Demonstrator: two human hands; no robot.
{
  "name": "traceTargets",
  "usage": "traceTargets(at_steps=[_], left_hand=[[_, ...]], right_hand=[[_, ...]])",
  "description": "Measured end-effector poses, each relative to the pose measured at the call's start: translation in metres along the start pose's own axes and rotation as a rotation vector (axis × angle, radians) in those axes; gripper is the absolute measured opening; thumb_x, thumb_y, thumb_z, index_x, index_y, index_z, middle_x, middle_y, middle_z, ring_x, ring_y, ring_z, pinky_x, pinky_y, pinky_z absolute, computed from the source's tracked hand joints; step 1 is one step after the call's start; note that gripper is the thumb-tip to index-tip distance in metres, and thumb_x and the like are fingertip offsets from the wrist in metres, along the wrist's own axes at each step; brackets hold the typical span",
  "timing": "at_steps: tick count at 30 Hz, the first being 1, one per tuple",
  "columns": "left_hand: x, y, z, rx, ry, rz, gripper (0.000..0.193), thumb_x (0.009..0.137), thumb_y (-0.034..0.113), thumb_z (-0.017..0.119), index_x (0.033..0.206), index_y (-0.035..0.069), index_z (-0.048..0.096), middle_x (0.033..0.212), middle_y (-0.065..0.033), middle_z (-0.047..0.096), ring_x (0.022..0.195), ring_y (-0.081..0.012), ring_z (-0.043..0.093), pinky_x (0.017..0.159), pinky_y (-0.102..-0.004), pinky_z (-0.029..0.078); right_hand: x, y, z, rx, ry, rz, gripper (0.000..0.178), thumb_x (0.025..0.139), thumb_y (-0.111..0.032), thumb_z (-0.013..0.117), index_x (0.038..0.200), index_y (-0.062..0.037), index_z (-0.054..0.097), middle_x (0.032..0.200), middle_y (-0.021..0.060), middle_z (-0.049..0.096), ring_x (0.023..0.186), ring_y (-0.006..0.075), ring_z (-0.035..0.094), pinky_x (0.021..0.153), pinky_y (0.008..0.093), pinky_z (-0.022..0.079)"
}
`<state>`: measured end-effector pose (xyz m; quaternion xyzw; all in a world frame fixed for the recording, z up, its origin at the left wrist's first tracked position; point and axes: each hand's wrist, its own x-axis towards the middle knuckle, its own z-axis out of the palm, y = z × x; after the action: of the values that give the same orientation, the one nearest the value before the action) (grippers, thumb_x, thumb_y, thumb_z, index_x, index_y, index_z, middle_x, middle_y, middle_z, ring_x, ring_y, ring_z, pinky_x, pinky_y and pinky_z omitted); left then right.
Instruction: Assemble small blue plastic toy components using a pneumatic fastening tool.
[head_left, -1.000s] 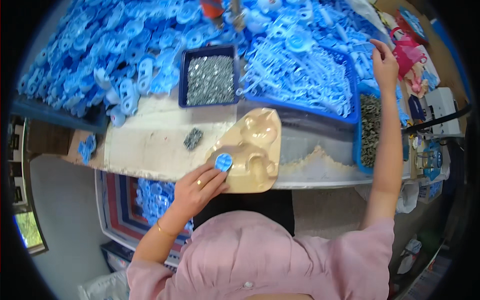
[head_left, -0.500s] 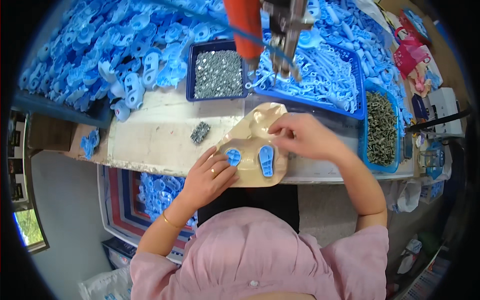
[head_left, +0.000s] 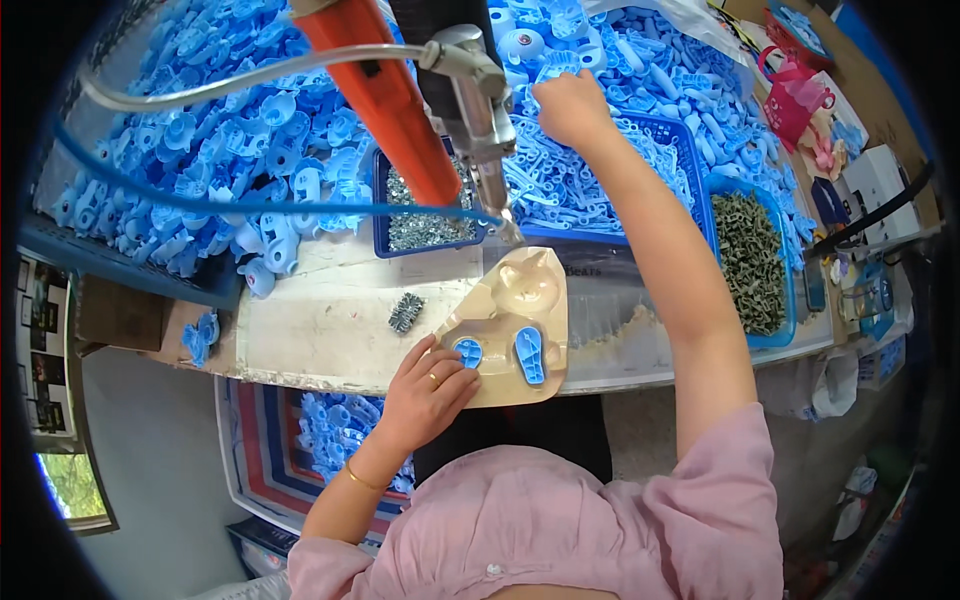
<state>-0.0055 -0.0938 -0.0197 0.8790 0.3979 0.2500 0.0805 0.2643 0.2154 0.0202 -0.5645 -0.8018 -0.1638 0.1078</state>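
Observation:
A beige moulded fixture (head_left: 510, 325) with shaped hollows lies at the table's front edge. In it sit a small round blue plastic part (head_left: 468, 352) and a longer blue limb-shaped part (head_left: 530, 357). My left hand (head_left: 432, 383) rests on the fixture's left edge, fingers stretched out beside the round part. My right hand (head_left: 575, 108) is extended far forward, over the back of a blue basket (head_left: 703, 205) of slender light-blue parts (head_left: 585, 185). It touches the blue pile behind, its fingers curled, their tips and anything between them hidden.
A red-and-black power tool (head_left: 385, 105) with a hose hangs over the table, close to the fixture. A dark-blue tray (head_left: 383, 240) holds small metal pieces; a light-blue tub (head_left: 785, 325) holds screws. A small metal cluster (head_left: 406, 312) lies left of the fixture. Blue parts (head_left: 220, 140) heap at back left.
My right hand has gone from the fixture forward to the blue pile behind the basket. My left hand stays on the fixture. The view has shifted, bringing more of the hanging tool in.

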Motion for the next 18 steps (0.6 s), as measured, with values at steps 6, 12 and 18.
traceTargets(at_steps=[6, 12, 18], left_hand=[[-0.002, -0.002, 0.0, -0.021, 0.006, 0.015, 0.014, 0.081, 0.012, 0.078, 0.094, 0.009, 0.072, 0.092, -0.0045, 0.069, 0.099, -0.0244, 0.067, 0.105, -0.0481, 0.048], [-0.017, -0.004, -0.003, -0.021, 0.063, 0.019, 0.021, 0.081, 0.01, 0.078, 0.101, 0.009, 0.071, 0.098, -0.0055, 0.068, 0.102, -0.0246, 0.066, 0.104, -0.0469, 0.049], [-0.026, -0.005, 0.001, -0.033, 0.153, 0.037, 0.024, 0.08, 0.009, 0.078, 0.103, 0.01, 0.073, 0.101, -0.0048, 0.07, 0.103, -0.025, 0.066, 0.1, -0.0448, 0.051]], right_hand=[[-0.009, 0.012, -0.005, -0.13, 0.048, -0.129, 0.012, 0.08, -0.009, 0.065, 0.086, -0.0133, 0.074, 0.093, 0.0078, 0.074, 0.096, 0.0284, 0.07, 0.083, 0.0456, 0.049], [-0.074, 0.034, -0.084, 0.288, 0.394, -0.074, 0.021, 0.076, 0.0, 0.068, 0.097, -0.0037, 0.067, 0.094, 0.0112, 0.071, 0.095, 0.0331, 0.068, 0.082, 0.0409, 0.053], [-0.184, -0.044, -0.112, 0.677, 0.157, -0.428, 0.028, 0.066, 0.007, 0.07, 0.09, -0.0063, 0.066, 0.104, 0.0047, 0.071, 0.098, 0.0288, 0.066, 0.084, 0.0396, 0.049]])
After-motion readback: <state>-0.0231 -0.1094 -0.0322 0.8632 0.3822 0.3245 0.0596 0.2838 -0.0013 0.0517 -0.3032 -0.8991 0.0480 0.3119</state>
